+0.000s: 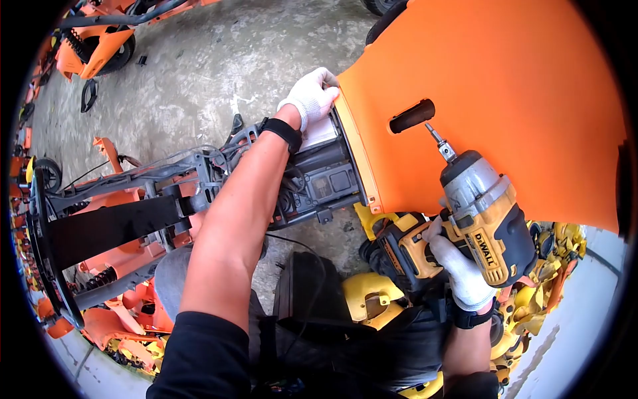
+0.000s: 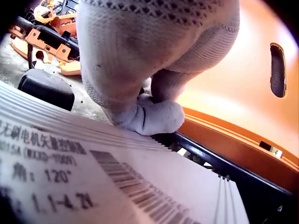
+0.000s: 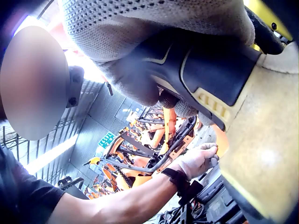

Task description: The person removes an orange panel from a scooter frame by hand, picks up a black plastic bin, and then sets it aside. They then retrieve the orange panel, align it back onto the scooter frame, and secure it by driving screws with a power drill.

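In a white knit glove, my left hand (image 1: 311, 98) grips the edge of a large orange body panel (image 1: 498, 73), its thumb and fingers curled at the rim. Beneath that wrist lies a white finned motor controller (image 2: 60, 158) with a printed label. My right hand (image 1: 460, 269), also gloved, holds a yellow and black cordless impact driver (image 1: 488, 223) by its handle. The bit (image 1: 434, 133) points up and away, over the orange panel near its oblong slot (image 1: 412, 116). Beside the panel's edge sits a dark battery-bay frame (image 1: 325, 179).
The dark vehicle frame (image 1: 126, 229) with cables stretches left. Yellow plastic parts (image 1: 372, 299) lie close to my legs, and more are heaped at the right. Other orange vehicles (image 1: 96, 50) stand on the concrete floor (image 1: 199, 73). A thin black cable (image 1: 309, 249) hangs below my left arm.
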The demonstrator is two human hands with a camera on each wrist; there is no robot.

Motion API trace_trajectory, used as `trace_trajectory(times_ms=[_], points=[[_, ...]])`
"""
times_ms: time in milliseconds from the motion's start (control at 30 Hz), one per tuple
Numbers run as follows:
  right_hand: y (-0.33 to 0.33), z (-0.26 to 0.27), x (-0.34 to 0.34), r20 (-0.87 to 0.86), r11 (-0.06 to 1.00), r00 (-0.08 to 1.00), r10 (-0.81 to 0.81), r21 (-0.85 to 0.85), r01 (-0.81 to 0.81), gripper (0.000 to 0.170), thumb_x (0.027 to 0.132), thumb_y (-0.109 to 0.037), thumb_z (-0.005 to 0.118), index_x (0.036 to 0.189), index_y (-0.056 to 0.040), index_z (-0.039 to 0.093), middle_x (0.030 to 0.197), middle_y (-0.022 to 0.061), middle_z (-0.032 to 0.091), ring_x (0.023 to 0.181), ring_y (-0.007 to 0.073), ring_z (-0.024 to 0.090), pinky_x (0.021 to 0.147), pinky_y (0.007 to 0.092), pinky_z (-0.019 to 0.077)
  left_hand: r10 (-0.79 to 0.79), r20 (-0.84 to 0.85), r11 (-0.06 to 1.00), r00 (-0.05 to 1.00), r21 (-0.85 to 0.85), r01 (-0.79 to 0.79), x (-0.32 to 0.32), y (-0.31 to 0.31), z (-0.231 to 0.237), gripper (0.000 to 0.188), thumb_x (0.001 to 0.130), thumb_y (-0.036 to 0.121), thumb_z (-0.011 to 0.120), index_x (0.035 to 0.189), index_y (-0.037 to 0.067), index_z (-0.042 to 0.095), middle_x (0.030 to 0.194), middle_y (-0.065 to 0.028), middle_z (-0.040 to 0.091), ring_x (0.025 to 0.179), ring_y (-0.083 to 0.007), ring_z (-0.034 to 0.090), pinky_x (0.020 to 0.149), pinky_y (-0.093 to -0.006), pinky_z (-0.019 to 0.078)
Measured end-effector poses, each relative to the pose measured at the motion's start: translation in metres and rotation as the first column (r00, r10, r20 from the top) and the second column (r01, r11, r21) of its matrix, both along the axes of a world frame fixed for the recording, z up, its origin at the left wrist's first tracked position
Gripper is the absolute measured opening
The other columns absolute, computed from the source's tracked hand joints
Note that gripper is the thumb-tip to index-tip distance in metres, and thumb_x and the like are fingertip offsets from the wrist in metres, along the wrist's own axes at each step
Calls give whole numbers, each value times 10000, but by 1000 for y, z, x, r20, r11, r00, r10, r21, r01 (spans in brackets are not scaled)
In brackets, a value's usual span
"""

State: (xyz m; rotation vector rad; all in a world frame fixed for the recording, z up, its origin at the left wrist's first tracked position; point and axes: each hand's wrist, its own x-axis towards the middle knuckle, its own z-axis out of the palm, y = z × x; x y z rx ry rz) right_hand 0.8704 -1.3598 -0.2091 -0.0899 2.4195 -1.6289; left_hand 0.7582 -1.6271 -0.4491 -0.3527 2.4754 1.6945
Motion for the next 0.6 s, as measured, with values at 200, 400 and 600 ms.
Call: trace_trajectory(times_ms=[200, 400, 600], points=[[5, 4, 0, -37, 986, 998, 51, 159, -44, 417, 649, 32, 711, 1048, 20, 591, 895, 76, 657, 752, 163, 636, 702, 289, 523, 90, 155, 970, 984, 209, -121, 0, 0, 7, 229, 894, 164, 544, 1032, -12, 591, 769, -98, 651, 644, -163, 628, 609, -292, 504], [9, 4, 1, 6, 980, 1000, 6, 199, -7, 490, 649, -25, 784, 1092, -36, 574, 940, 42, 663, 848, 139, 638, 775, 294, 517, 105, 311, 946, 945, 261, -191, -4, -2, 11, 184, 928, 133, 518, 975, -35, 575, 772, -57, 594, 613, -104, 553, 564, -235, 481], [8, -1, 2, 3, 995, 999, -37, 92, 37, 446, 642, 17, 737, 1062, 2, 589, 928, 66, 664, 809, 149, 640, 752, 294, 525, 155, 192, 936, 969, 286, -206, 1, 3, 9, 134, 939, 128, 516, 960, 1, 553, 768, -52, 589, 602, -106, 547, 545, -239, 477]])
